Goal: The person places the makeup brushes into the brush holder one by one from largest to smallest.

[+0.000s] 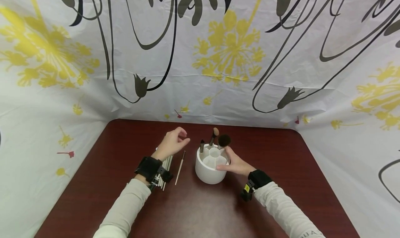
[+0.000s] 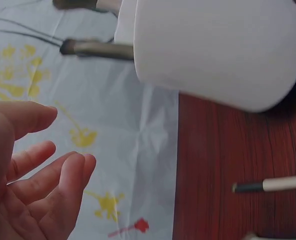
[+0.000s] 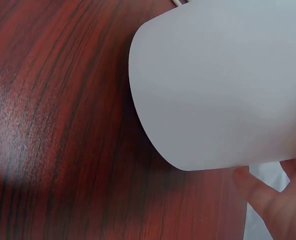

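Note:
A round white makeup brush holder point(image 1: 210, 172) with a ring of compartments sits on the dark red table. Several makeup brushes stand in its far part, among them one with a wide dark head point(image 1: 224, 141) and one with a tan tip point(image 1: 215, 131). My right hand point(image 1: 235, 163) grips the holder's right side, thumb at the near rim and fingers round the far side. Left of the holder, my left hand point(image 1: 173, 143) hovers with loosely bent fingers and holds nothing. Beneath its wrist lie several thin pale-handled brushes point(image 1: 168, 163), partly hidden by the wrist strap.
One slim brush point(image 1: 179, 170) lies apart, between the pale group and the holder. Behind the table point(image 1: 256, 141) hangs a white cloth point(image 1: 187, 75) with yellow and grey flower prints, which also runs along both sides.

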Tool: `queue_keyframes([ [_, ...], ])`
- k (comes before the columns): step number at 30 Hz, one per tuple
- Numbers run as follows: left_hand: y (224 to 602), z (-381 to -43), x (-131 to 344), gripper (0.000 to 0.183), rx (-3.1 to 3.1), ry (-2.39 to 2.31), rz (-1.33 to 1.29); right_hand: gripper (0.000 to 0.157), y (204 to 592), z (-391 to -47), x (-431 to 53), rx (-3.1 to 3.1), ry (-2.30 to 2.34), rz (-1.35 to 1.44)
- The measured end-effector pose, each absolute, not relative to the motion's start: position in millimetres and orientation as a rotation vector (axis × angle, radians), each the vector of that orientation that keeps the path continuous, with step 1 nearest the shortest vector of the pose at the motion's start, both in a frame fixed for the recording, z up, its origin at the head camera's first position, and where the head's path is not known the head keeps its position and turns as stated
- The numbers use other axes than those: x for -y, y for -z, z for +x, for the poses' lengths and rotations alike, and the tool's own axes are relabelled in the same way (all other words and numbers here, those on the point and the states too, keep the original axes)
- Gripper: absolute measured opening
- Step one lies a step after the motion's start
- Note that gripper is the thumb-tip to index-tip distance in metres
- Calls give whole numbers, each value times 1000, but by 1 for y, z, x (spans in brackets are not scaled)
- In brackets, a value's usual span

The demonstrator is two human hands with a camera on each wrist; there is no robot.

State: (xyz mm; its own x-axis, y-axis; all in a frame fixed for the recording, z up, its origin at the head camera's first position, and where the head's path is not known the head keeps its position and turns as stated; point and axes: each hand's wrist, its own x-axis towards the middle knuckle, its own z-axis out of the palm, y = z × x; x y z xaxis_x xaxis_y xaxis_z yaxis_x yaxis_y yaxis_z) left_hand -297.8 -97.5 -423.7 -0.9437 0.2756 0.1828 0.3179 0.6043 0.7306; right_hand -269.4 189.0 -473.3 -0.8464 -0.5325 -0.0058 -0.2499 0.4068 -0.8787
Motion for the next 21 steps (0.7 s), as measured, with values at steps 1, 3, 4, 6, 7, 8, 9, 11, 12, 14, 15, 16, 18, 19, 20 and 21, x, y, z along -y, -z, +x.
queue_keyframes([
  [1,424,-299,101,25,2767,1271,-499,89,473,-270,-189,-2395,1409,-694],
  [3,425,-301,107,25,2775,1261,-466,89,467,-268,-188,-2436,1387,-699],
  [4,426,-302,110,25,2780,1259,-452,89,467,-268,-189,-2461,1373,-712],
  [6,428,-304,115,26,2792,1255,-430,90,467,-269,-189,-2495,1349,-721],
  [7,429,-305,117,25,2800,1248,-419,90,466,-269,-190,-2510,1335,-716],
  [8,430,-305,119,25,2812,1239,-406,91,466,-269,-190,-2522,1317,-707],
  [9,432,-306,122,25,2824,1234,-395,92,467,-269,-191,-2529,1306,-706],
  [11,436,-306,126,25,2854,1213,-371,95,471,-271,-192,-2545,1276,-712],
  [12,438,-306,128,25,2869,1200,-361,96,471,-271,-192,-2554,1262,-719],
  [14,443,-306,131,25,2906,1168,-343,98,471,-271,-192,-2571,1233,-745],
  [15,446,-305,132,26,2925,1155,-338,99,471,-272,-192,-2580,1222,-758],
  [16,449,-305,134,26,2947,1137,-337,100,470,-272,-191,-2587,1211,-768],
  [18,455,-304,136,27,2991,1108,-344,100,470,-272,-191,-2598,1194,-784],
  [19,459,-304,137,27,3013,1093,-346,100,471,-273,-191,-2601,1187,-783],
  [20,462,-304,138,26,3030,1080,-345,100,471,-273,-190,-2603,1183,-775],
  [21,465,-303,140,26,3046,1069,-351,100,471,-273,-190,-2598,1185,-763],
])
